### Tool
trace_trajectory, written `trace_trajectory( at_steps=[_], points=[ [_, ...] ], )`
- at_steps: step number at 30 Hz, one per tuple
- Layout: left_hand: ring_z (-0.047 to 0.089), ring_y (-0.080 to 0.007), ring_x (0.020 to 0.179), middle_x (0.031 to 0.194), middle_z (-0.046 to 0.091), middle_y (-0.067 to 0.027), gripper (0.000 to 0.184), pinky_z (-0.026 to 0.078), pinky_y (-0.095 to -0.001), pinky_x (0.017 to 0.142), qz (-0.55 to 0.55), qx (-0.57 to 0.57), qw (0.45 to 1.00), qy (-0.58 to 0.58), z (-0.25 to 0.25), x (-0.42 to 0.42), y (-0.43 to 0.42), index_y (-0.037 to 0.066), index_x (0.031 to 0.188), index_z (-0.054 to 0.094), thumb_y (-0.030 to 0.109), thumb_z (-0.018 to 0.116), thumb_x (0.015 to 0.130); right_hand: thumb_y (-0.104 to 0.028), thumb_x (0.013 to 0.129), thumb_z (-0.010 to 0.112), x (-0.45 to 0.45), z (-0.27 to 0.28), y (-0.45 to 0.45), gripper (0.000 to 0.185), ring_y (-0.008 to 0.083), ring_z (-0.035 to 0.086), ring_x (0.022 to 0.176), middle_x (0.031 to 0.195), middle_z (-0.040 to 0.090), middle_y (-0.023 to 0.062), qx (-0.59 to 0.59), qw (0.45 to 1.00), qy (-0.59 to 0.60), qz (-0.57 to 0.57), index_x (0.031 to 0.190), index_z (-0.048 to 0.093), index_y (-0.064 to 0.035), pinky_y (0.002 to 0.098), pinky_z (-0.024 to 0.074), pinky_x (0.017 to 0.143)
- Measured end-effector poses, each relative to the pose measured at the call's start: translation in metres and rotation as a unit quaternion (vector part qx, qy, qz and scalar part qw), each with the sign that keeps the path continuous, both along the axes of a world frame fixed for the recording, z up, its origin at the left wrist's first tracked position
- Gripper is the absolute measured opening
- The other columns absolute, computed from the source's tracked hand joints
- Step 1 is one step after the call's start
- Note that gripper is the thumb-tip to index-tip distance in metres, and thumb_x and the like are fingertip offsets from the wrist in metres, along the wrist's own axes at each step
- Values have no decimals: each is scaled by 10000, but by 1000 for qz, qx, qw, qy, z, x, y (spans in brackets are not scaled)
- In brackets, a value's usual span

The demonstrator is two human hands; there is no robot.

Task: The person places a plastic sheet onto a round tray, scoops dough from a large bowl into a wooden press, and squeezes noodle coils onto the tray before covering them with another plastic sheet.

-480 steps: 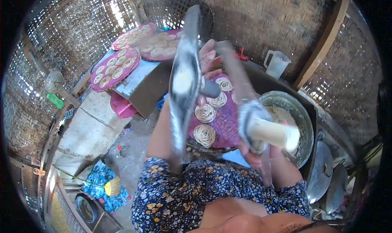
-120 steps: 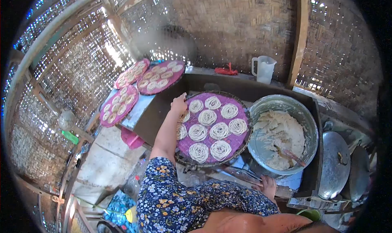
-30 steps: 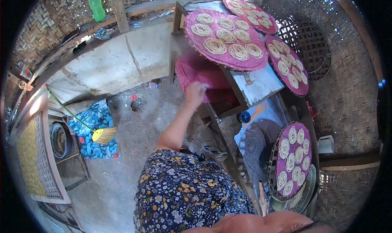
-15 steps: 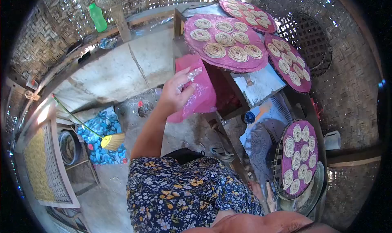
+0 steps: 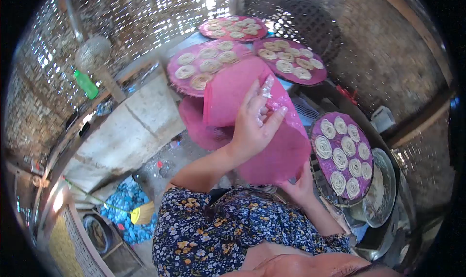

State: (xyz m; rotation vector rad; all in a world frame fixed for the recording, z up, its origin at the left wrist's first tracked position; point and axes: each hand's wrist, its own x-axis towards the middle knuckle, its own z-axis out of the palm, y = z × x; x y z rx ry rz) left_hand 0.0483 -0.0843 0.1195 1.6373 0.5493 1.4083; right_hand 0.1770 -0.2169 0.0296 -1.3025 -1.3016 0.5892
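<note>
A pink sheet (image 5: 274, 153), folded over at its top, hangs between my two hands. My left hand (image 5: 257, 119), dusted with white, is closed on the sheet's upper fold. Low on the right, my right hand (image 5: 298, 182) grips the sheet's bottom edge, its fingers partly hidden behind it. Just right of the sheet, a round tray (image 5: 329, 153) with a purple-pink cover carries several white noodle coils. Behind the sheet lies another pink-covered tray (image 5: 177, 63) with coils, partly hidden by it. More pink material (image 5: 196, 126) hangs below that tray's edge.
Two more pink trays (image 5: 245, 30) (image 5: 310, 78) with coils lie at the back. A large basin (image 5: 386, 199) stands at the right, a plastic jug (image 5: 382, 119) above it. A green bottle (image 5: 86, 84) hangs at the left. A yellow broom (image 5: 142, 213) lies over blue-patterned material.
The pink sheet has come up from beside the table to in front of me. My right hand now holds its lower edge. The view has turned toward the right.
</note>
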Motion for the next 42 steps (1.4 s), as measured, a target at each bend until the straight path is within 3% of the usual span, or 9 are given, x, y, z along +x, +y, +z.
trace_trajectory(
  at_steps=[17,24,28,31,34,36,38,40,42],
  points=[
    [455,-256,1105,1359,209,-221,631,452,-309,840,-161,148,975,-37,-23,69,-50,-66,1312,255,24,586,782,-32,723,603,49,96,-62,499,302,587,741,851,592,150,129,933,-270,-199,1202,472,-85,352,478,642],
    [97,-309,1324,1420,24,-193,1013,159,-456,1046,203,400,893,45,-119,76,-40,87,1380,-93,288,676,752,-64,804,560,61,154,-95,167,236,616,674,807,630,132,65,940,-241,-231,955,628,-39,319,482,606],
    [155,-241,1306,1421,124,-140,938,156,-416,1055,-53,-58,995,54,-251,75,-72,83,1384,-11,213,675,758,-86,837,543,74,147,-89,157,139,591,704,801,634,96,22,962,-135,-238,938,632,-6,262,458,628],
    [314,-288,1220,1320,323,-129,765,268,-439,994,-207,-466,855,-97,-239,80,-88,109,1378,118,209,614,804,-111,871,516,79,142,-76,176,67,534,746,796,622,30,53,970,-81,-223,918,626,18,212,423,673],
    [407,-260,1165,1237,453,-110,502,312,-367,977,-90,127,904,399,-273,67,-67,53,1281,345,188,554,845,-113,877,514,90,137,-72,169,45,506,721,784,601,-4,56,980,17,-189,906,622,14,198,411,658],
    [485,-253,1100,1180,520,-118,364,355,-340,953,-241,-230,940,73,-207,74,-76,21,1195,458,206,465,881,-136,884,514,99,137,-69,172,30,487,704,768,581,-26,63,976,70,-198,879,622,-2,186,399,636],
    [492,-246,1098,1192,519,-107,367,364,-347,951,-393,-480,777,-107,-207,79,-57,24,1206,454,214,414,895,-151,887,515,120,134,-71,180,27,484,695,759,577,-32,59,969,122,-205,866,624,-9,181,394,627],
    [566,-202,948,1020,590,-83,280,440,-337,846,-305,-531,764,-204,-191,92,-43,34,1086,526,165,363,901,-189,883,525,136,138,-74,201,23,478,648,736,574,-31,90,949,181,-243,863,625,-16,169,388,594],
    [560,-175,922,983,589,-75,259,442,-322,822,-220,-331,898,-190,-197,110,-10,29,1046,535,162,373,894,-205,878,525,162,140,-84,241,50,504,640,735,595,-6,76,932,121,-332,881,626,13,200,408,584]
  ],
)
